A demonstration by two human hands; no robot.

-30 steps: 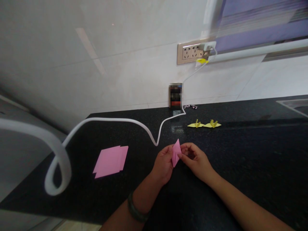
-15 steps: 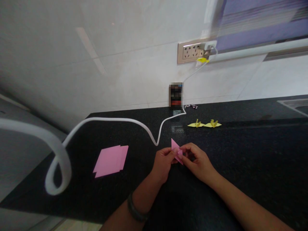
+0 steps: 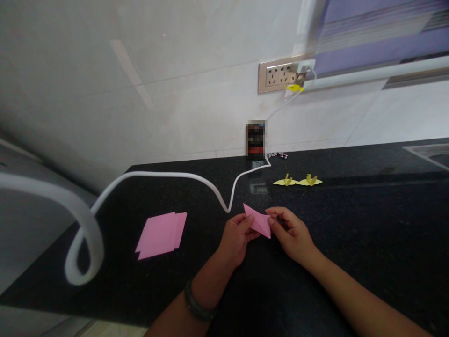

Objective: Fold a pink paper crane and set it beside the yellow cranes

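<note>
Both my hands pinch a small folded pink paper (image 3: 258,221) just above the black countertop (image 3: 368,224). My left hand (image 3: 237,238) grips its left side, with a dark bracelet on that wrist. My right hand (image 3: 291,233) holds the right corner between thumb and fingers. The paper is a narrow pointed shape, its tip aimed up and left. A stack of flat pink paper sheets (image 3: 161,234) lies to the left of my hands.
Two yellow paper cranes (image 3: 298,181) sit behind my hands. A phone (image 3: 256,139) leans on the tiled wall, its white cable running up to a wall socket (image 3: 280,77). A thick white hose (image 3: 84,220) loops across the left side. A sink edge (image 3: 428,152) shows far right.
The pink paper has turned from standing upright to lying slanted, its point now up-left. My fingers have shifted along its edges; both hands stay in the same spot.
</note>
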